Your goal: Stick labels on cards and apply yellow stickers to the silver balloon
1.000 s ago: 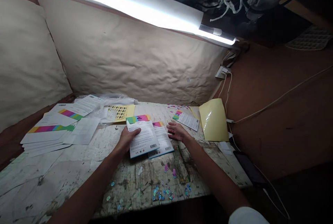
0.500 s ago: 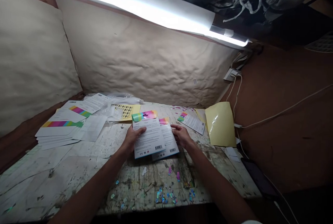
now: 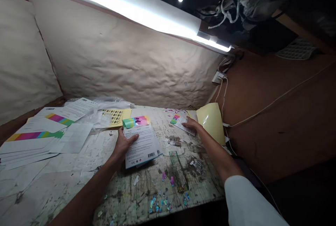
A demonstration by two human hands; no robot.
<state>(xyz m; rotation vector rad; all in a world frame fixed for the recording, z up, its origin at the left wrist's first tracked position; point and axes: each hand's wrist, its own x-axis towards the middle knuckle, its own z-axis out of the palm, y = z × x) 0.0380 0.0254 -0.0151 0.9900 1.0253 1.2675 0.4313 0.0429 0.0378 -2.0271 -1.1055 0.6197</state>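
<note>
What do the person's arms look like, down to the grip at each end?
Both are human arms. The left grip is an ungloved hand on a bare forearm. The right grip is ungloved too, and a plain white sleeve ends near that elbow.

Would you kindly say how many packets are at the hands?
3: a front packet in the left hand, a rear packet mostly hidden behind it, a far packet at the right hand; more may be hidden.

The right hand (image 3: 191, 123) now touches the lone packet (image 3: 179, 121) near the surface's (image 3: 52, 191) far right corner; the lower packet (image 3: 158, 146) now sits mostly hidden beneath the upper packet (image 3: 138, 143).
</note>
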